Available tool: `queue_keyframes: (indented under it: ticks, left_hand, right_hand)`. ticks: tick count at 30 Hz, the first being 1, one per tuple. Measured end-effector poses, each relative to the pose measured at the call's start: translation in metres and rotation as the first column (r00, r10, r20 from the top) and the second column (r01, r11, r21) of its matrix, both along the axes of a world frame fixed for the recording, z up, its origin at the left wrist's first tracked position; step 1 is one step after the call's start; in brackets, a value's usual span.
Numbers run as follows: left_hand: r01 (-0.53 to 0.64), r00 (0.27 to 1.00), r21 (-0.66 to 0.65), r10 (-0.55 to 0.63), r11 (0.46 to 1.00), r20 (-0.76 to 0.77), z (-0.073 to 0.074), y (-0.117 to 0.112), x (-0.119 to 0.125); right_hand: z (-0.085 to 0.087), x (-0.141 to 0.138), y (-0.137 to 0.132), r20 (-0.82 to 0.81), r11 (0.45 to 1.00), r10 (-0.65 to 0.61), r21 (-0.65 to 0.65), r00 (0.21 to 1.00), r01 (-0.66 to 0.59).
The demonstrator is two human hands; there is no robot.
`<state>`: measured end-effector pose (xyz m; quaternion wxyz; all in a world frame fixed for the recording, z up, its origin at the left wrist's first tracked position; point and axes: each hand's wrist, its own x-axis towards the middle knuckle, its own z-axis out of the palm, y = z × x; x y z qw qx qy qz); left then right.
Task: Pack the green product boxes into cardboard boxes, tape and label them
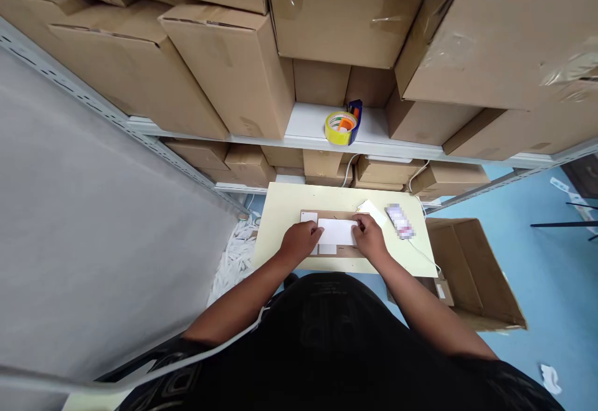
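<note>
A white rectangular label (337, 233) stretches between my two hands, above a flat brown cardboard piece (346, 252) on the small table. My left hand (299, 240) is closed, thumb and fingertips gripping the label's left end. At the opposite end, my right hand (370, 236) pinches the label's right edge near its upper corner. Other white pieces, including a white card (309, 217), lie on the cardboard by my left hand. The fingers cover parts of the cardboard's edges.
The cream tabletop (284, 205) also carries a phone-like object (400, 221) with a cable and some white paper (372, 211). A yellow tape roll in a dispenser (340, 128) sits on the shelf (303, 126) among cardboard boxes (233, 68). An open carton (476, 268) stands right, paper strips (238, 255) left.
</note>
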<state>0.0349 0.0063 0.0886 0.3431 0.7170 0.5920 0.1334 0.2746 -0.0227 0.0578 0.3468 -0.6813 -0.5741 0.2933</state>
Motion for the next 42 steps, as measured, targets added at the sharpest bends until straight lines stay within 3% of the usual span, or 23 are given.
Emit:
queue_keyframes:
  ticks: [4, 9, 12, 15, 19, 24, 27, 29, 32, 35, 38, 42]
  left_hand:
    - [0.112, 0.960, 0.085, -0.085, 0.990, -0.267, -0.032, 0.010, 0.008]
    - [0.105, 0.945, 0.123, -0.061, 0.987, -0.321, -0.053, 0.012, 0.008]
    - [0.143, 0.964, 0.231, -0.083, 0.962, -0.253, -0.055, 0.010, 0.002]
    - [0.264, 0.955, 0.349, -0.193, 0.899, -0.227, -0.059, 0.008, -0.007]
    - [0.297, 0.948, 0.347, -0.232, 0.890, -0.219, -0.066, 0.008, -0.013]
    - [0.243, 0.970, 0.339, -0.227, 0.909, -0.086, -0.066, 0.006, -0.031]
    - [0.113, 0.990, 0.311, -0.133, 0.944, 0.044, -0.071, 0.001, -0.060]
    - [0.001, 0.990, 0.196, -0.029, 0.981, 0.137, -0.080, -0.003, -0.081]
    - [-0.077, 0.958, -0.106, 0.103, 0.991, 0.268, -0.096, -0.012, -0.098]
    - [0.007, 0.907, -0.323, 0.130, 0.946, 0.400, -0.108, -0.023, -0.094]
    - [0.126, 0.843, -0.374, 0.099, 0.919, 0.529, -0.108, -0.031, -0.080]
    - [0.089, 0.842, -0.392, 0.141, 0.916, 0.520, -0.097, -0.034, -0.071]
  right_hand:
    - [-0.028, -0.006, 0.003, 0.304, 0.987, 0.127, 0.057, 0.944, -0.151]
    - [-0.045, -0.006, 0.003, 0.584, 0.975, 0.144, 0.054, 0.799, -0.215]
    - [-0.038, 0.000, -0.002, 0.631, 0.981, 0.084, 0.084, 0.771, -0.175]
    - [-0.033, 0.005, -0.010, 0.633, 0.973, 0.108, 0.091, 0.767, -0.212]
    - [-0.038, 0.004, -0.017, 0.643, 0.969, 0.150, 0.056, 0.751, -0.241]
    - [-0.044, 0.010, -0.023, 0.521, 0.985, 0.061, 0.105, 0.852, -0.134]
    - [-0.045, 0.026, -0.037, 0.372, 0.987, -0.102, 0.154, 0.923, 0.047]
    - [-0.048, 0.036, -0.051, 0.217, 0.971, -0.232, 0.105, 0.948, 0.213]
    - [-0.057, 0.041, -0.074, -0.042, 0.914, -0.398, -0.103, 0.916, 0.393]
    - [-0.066, 0.030, -0.086, -0.214, 0.866, -0.482, -0.263, 0.850, 0.425]
    - [-0.072, 0.013, -0.086, -0.303, 0.835, -0.540, -0.307, 0.785, 0.457]
    - [-0.070, 0.002, -0.080, -0.324, 0.817, -0.574, -0.282, 0.752, 0.502]
